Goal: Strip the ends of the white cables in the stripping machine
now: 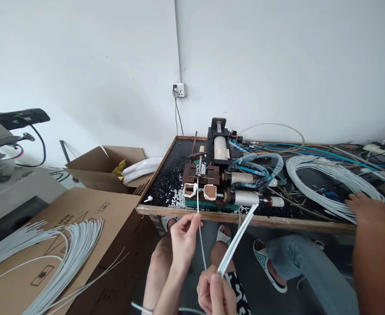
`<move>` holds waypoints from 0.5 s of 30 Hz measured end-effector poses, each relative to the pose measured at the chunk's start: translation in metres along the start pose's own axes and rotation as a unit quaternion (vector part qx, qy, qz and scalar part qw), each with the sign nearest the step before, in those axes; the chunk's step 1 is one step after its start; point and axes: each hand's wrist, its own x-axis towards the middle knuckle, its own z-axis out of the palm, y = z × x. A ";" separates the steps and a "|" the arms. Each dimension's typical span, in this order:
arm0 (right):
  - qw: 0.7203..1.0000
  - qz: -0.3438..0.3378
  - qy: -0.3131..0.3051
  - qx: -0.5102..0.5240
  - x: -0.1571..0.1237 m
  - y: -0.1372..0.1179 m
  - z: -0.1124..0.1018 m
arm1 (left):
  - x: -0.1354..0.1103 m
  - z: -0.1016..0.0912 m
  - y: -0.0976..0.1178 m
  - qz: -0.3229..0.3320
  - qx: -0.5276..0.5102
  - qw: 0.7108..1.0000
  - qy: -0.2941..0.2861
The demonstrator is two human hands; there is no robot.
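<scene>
My left hand (pixel 184 238) pinches a single thin white cable (pixel 198 203) between thumb and fingertips, just in front of the table edge. The cable's upper end reaches between the two brown jaw blocks of a pneumatic clamping machine (pixel 201 175). Lower and to the right, my right hand (pixel 216 291) is closed around a small bundle of white cables (pixel 238 238), their ends pointing up and to the right. Below my left hand, the single cable runs down toward my right hand, where its further course is hidden.
Black and white scraps (pixel 166 183) cover the tabletop around the machine. At right, another person's hand (pixel 364 208) rests on a coil of white cable (pixel 297 173). Many cut cables (pixel 77 249) lie on a cardboard box (pixel 113 210) at left. Blue hoses (pixel 271 162) run behind.
</scene>
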 end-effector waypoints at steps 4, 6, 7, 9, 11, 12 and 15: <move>0.996 -0.029 0.062 -0.052 0.048 0.013 -0.091 | 0.001 0.000 -0.002 -0.005 -0.003 1.000 0.002; 0.995 -0.017 0.064 -0.080 0.057 0.022 -0.114 | 0.001 -0.001 -0.003 -0.007 -0.001 1.000 0.006; 0.994 -0.010 0.062 -0.087 0.058 0.026 -0.120 | 0.001 -0.002 -0.003 -0.009 0.000 1.000 0.007; 0.995 0.000 0.057 -0.088 0.056 0.030 -0.123 | 0.001 -0.003 -0.004 -0.011 0.002 1.000 0.008; 0.996 0.008 0.051 -0.076 0.053 0.029 -0.117 | 0.002 -0.003 -0.004 -0.013 0.004 1.000 0.010; 0.996 0.012 0.047 -0.069 0.052 0.027 -0.113 | 0.002 -0.003 -0.005 -0.014 0.005 1.000 0.011; 0.998 0.026 0.033 -0.046 0.050 0.010 -0.092 | 0.003 -0.002 -0.006 -0.014 0.006 1.000 0.014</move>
